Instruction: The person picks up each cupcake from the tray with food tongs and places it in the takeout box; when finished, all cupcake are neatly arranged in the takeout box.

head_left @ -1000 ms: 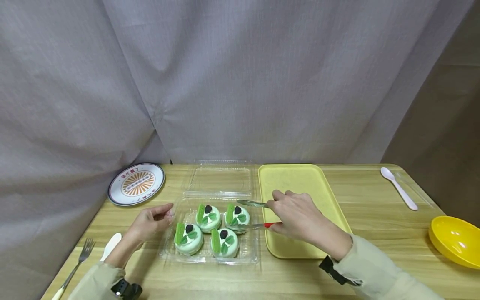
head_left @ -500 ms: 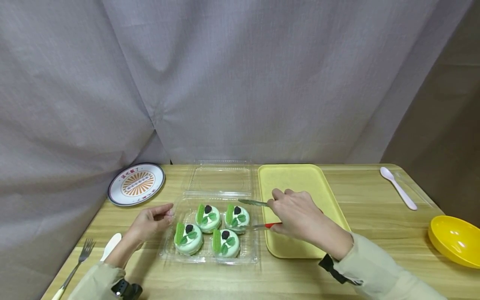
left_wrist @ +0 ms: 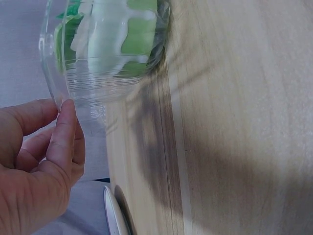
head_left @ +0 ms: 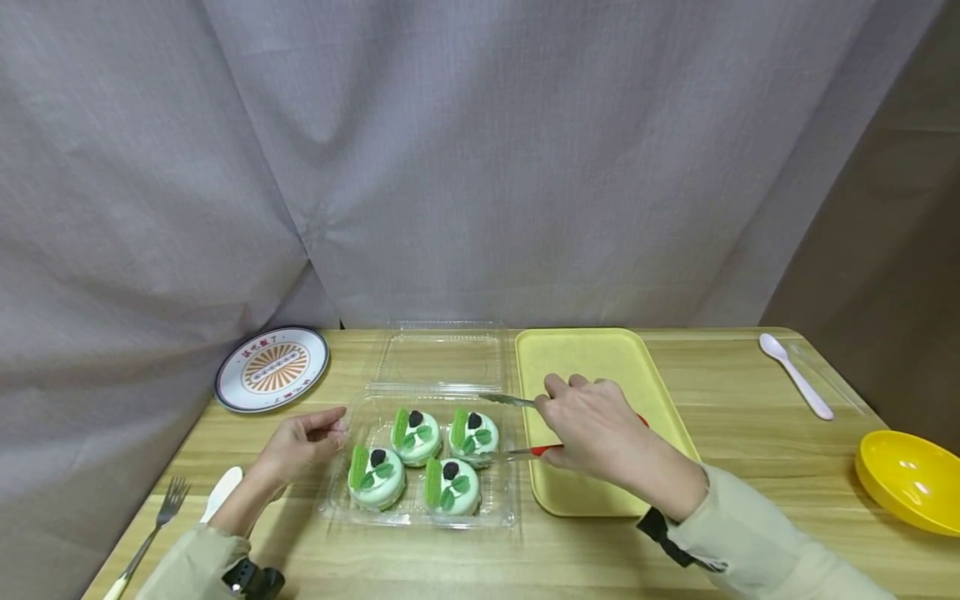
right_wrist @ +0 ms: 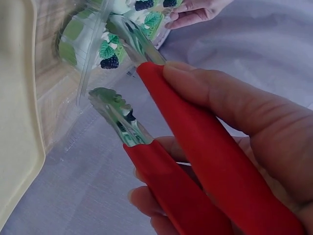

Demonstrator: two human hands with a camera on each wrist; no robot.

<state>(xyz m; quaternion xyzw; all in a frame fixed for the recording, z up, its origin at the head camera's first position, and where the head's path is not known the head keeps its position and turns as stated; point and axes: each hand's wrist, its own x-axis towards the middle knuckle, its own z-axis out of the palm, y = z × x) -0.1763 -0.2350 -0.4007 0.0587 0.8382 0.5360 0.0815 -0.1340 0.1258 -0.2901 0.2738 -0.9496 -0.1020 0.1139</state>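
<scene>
My left hand (head_left: pixel 298 446) pinches the left rim of a clear plastic clamshell box (head_left: pixel 491 512) between thumb and fingers, plain in the left wrist view (left_wrist: pixel 44 161). Several round pale-green cakes, each topped with a blackberry and mint leaves, sit in the box. In my right hand (head_left: pixel 596 429) is a pair of metal tongs with red grips (right_wrist: pixel 195 142). The tongs' arms are spread apart; one tip lies behind the back right cake (head_left: pixel 483 435), the other at its front side. Whether the tips touch the cake I cannot tell.
A yellow tray (head_left: pixel 585 358) lies right of the box, under my right hand. The box's lid (head_left: pixel 442 358) lies folded back. Around stand a patterned plate (head_left: pixel 273 369), a fork (head_left: pixel 161 521), a white spoon (head_left: pixel 223 492), a pink spoon (head_left: pixel 798 379) and a yellow bowl (head_left: pixel 911 483).
The tongs' far arm has shifted slightly away and right, so the tips are wider apart. The front right cake has moved a little to the right. My left hand keeps its place.
</scene>
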